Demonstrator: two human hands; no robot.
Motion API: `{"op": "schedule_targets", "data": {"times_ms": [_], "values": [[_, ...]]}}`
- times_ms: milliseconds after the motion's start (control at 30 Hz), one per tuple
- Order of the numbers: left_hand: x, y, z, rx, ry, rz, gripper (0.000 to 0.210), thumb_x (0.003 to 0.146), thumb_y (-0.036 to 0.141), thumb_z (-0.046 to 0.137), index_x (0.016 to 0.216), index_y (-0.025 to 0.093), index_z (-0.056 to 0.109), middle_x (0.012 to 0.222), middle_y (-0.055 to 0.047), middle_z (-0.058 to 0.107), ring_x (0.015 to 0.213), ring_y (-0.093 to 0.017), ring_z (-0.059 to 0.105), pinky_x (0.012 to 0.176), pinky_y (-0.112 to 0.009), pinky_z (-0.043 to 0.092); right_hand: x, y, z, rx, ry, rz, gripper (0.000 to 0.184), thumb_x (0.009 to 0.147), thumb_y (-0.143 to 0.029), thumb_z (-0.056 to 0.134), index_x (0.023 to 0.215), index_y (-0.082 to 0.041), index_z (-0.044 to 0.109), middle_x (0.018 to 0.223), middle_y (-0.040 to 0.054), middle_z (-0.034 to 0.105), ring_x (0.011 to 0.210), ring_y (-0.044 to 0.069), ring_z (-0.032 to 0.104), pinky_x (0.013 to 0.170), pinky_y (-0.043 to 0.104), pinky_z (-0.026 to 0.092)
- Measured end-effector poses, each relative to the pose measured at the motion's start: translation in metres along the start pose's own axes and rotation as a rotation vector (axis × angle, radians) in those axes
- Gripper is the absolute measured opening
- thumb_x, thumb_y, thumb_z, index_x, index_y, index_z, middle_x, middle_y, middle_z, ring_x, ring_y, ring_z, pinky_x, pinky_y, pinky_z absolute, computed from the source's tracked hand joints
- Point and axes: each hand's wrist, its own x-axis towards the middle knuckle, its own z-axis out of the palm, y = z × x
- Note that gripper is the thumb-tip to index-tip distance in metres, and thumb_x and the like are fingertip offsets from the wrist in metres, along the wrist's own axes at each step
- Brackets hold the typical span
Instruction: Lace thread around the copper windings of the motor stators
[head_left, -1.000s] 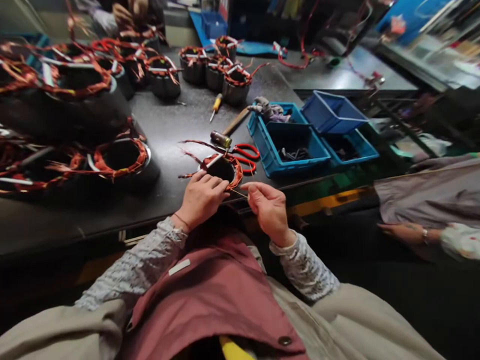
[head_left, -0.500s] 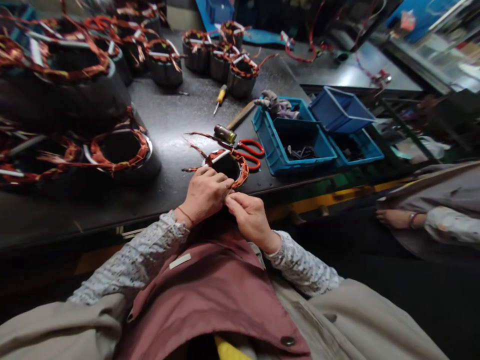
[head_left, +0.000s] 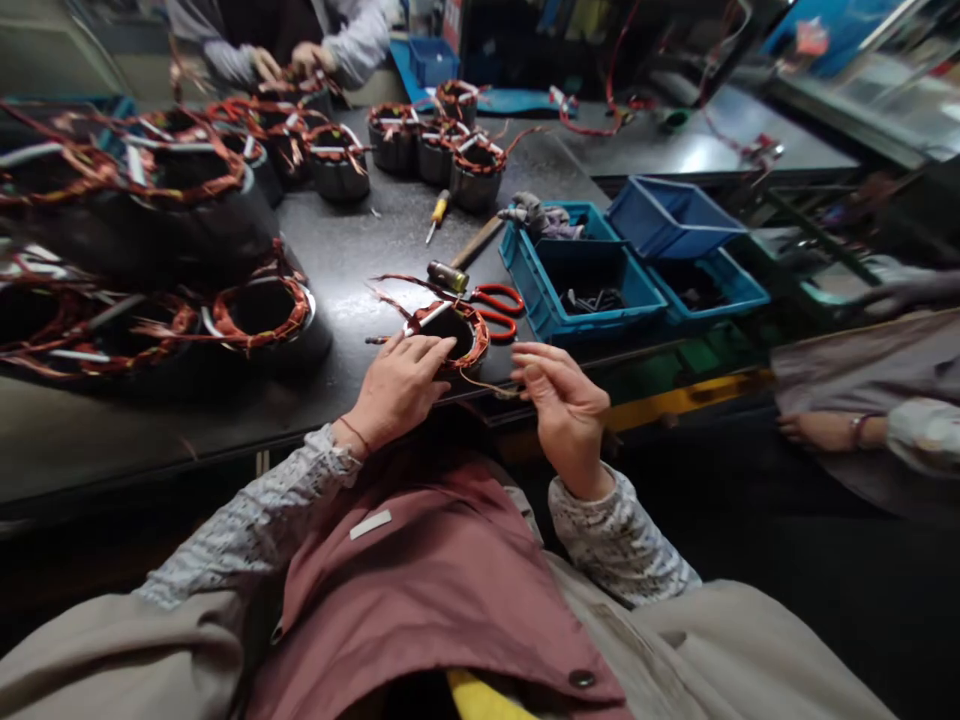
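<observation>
A motor stator with a ring of copper windings stands near the table's front edge. My left hand grips its near-left rim, fingers laid over the windings. From the near side of the winding a thin lacing cord runs out to the right. Its far end is pinched between the fingertips of my right hand, held in the air beyond the table edge. Red-handled scissors lie just behind the stator, and a hammer lies behind them.
Several wound stators crowd the left and back of the table. A yellow screwdriver lies behind the hammer. Blue bins with dark parts stand to the right. One co-worker's hands work at the back; another person's hand is at right.
My right hand has moved right, away from the stator, drawing the cord out. My left hand stays at the stator with its fingers shifted slightly. The view has tilted up, showing the co-worker behind.
</observation>
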Motion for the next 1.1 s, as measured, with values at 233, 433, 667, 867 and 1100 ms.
{"op": "schedule_targets", "data": {"times_ms": [233, 433, 667, 867, 1100], "values": [[0.001, 0.006, -0.02, 0.023, 0.044, 0.049, 0.032, 0.095, 0.027, 0.052, 0.123, 0.015, 0.059, 0.124, -0.013, 0.064, 0.116, -0.027, 0.059, 0.103, -0.048, 0.042, -0.024, 0.004, 0.005, 0.202, -0.229, 0.199, 0.023, 0.092, -0.032, 0.057, 0.104, -0.019, 0.071, 0.07, 0.0017, 0.073, 0.064, 0.014, 0.067, 0.057, 0.025, 0.051], [0.023, 0.016, -0.042, 0.002, -0.032, 0.396, 0.024, 0.096, 0.021, 0.049, 0.116, 0.022, 0.062, 0.117, -0.008, 0.065, 0.094, -0.016, 0.064, 0.079, -0.027, 0.05, -0.023, 0.024, 0.017, 0.193, -0.389, 0.236, 0.016, 0.091, -0.029, 0.057, 0.089, -0.017, 0.068, 0.067, 0.0005, 0.07, 0.06, 0.013, 0.064, 0.06, 0.023, 0.047], [0.027, 0.011, -0.044, 0.01, -0.066, 0.563, 0.021, 0.095, 0.015, 0.048, 0.11, 0.019, 0.062, 0.113, -0.009, 0.068, 0.09, -0.014, 0.065, 0.079, -0.026, 0.05, -0.023, 0.031, 0.018, 0.156, -0.429, 0.049, 0.03, 0.097, -0.029, 0.05, 0.072, -0.018, 0.063, 0.066, 0.0007, 0.065, 0.06, 0.011, 0.059, 0.062, 0.022, 0.044], [0.029, 0.009, -0.049, 0.042, -0.132, 0.642, 0.014, 0.095, 0.016, 0.05, 0.101, 0.016, 0.062, 0.086, -0.004, 0.072, 0.074, -0.012, 0.065, 0.069, -0.022, 0.05, -0.024, 0.034, 0.019, 0.194, -0.359, 0.03, 0.016, 0.095, -0.025, 0.054, 0.088, -0.018, 0.066, 0.073, 0.0013, 0.068, 0.066, 0.012, 0.062, 0.067, 0.022, 0.047], [0.048, 0.002, -0.041, -0.112, 0.057, 0.303, 0.02, 0.094, 0.014, 0.05, 0.105, 0.019, 0.066, 0.099, -0.006, 0.069, 0.088, -0.013, 0.065, 0.076, -0.022, 0.052, -0.025, 0.035, 0.019, 0.339, -0.056, 0.331, 0.017, 0.089, -0.032, 0.059, 0.08, -0.018, 0.064, 0.072, 0.0009, 0.066, 0.063, 0.012, 0.06, 0.059, 0.023, 0.047]]}}
